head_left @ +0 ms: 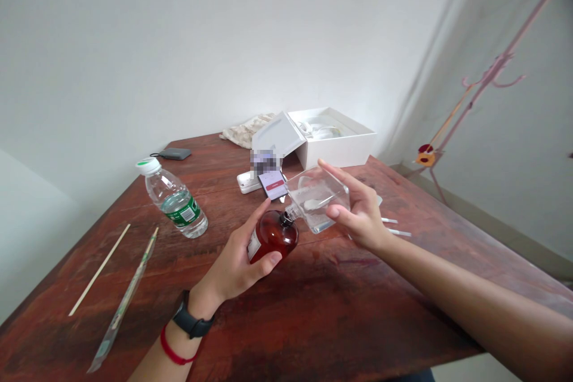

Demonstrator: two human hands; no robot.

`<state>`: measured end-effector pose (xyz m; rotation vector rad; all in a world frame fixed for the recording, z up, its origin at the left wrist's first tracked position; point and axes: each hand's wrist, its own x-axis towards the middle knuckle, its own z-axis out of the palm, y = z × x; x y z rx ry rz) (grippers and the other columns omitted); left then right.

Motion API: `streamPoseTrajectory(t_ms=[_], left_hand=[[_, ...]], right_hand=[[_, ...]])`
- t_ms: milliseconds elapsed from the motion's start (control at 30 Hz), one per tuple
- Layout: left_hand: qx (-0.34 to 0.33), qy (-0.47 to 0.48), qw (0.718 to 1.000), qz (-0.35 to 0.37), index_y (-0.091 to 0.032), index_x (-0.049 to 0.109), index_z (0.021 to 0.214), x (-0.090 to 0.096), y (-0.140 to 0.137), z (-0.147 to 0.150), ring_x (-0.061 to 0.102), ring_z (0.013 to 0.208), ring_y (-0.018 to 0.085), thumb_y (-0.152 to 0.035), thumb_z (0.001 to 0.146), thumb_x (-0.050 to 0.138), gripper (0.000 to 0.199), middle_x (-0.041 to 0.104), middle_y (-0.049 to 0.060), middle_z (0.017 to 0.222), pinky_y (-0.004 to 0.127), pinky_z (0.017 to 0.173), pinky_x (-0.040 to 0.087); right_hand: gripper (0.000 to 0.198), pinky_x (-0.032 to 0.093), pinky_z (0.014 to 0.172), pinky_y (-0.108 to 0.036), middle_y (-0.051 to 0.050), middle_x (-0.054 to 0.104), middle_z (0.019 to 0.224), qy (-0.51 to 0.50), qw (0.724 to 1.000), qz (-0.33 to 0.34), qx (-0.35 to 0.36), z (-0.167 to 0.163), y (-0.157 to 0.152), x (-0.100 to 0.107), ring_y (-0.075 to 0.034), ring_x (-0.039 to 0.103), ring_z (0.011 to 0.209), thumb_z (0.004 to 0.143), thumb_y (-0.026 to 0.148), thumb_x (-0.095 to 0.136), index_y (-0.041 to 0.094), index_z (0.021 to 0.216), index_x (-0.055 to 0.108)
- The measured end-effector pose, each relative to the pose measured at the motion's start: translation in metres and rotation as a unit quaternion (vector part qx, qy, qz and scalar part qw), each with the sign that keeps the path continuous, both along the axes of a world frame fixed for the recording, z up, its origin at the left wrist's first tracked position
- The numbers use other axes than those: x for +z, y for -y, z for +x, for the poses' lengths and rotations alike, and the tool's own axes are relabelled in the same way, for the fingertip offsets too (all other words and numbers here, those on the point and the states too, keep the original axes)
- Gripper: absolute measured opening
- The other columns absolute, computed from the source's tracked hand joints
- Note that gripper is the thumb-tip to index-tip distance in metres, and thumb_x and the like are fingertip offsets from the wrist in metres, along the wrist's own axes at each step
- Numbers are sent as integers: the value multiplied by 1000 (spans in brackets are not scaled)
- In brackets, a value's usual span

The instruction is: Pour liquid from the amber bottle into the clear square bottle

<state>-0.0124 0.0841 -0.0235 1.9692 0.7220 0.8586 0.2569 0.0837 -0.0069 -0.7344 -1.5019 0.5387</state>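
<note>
My left hand (242, 259) is wrapped round an amber bottle (276, 239) with a dark open neck and a pale label on its side. In my right hand (360, 209) is a clear square bottle (319, 200), tipped over to the left. Its narrow mouth meets the neck of the amber bottle, or lies right at it. A little liquid seems to lie in the clear bottle. Under and behind it I partly see pale items on the table, whose kind I cannot make out.
A water bottle (179, 203) with a green label stands at left, near a bare chopstick (99, 270) and wrapped chopsticks (125, 298). Behind are a phone (273, 185), an open white box (338, 146), a cloth (246, 130) and a grey device (175, 154). White sticks (398, 231) lie at right.
</note>
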Motion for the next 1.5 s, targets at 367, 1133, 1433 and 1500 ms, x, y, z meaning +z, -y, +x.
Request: streamPoseTrajectory(t_ms=[367,1133,1433,1500], left_hand=[[5,-13,1000,5,-22,27,168,2,1,0,58,140,35,-45,94,71,89,60,13,154,51,123,38],[43,42,997,45,-27,44,162,-3,7,3,65,133,35,-39,91,78,80,65,9,150,49,116,49],[32,44,997,50,-28,45,161,-1,6,3,63,136,35,-33,89,78,79,63,7,152,48,117,48],[29,43,997,54,-28,45,161,-1,5,3,62,137,35,-33,89,77,79,62,7,153,47,117,48]], right_hand=[[70,53,105,-53,-7,74,130,47,998,3,-31,3,4,-1,-32,70,116,86,64,77,35,148,61],[71,51,107,-61,-13,67,137,53,997,2,-48,7,4,-12,-36,67,120,90,64,69,30,151,58],[71,58,100,-57,-13,69,134,79,995,14,-53,7,5,-7,-34,71,117,91,66,68,31,151,55],[71,60,96,-54,-12,69,134,56,997,18,-44,5,6,-5,-32,73,111,89,65,72,33,149,54]])
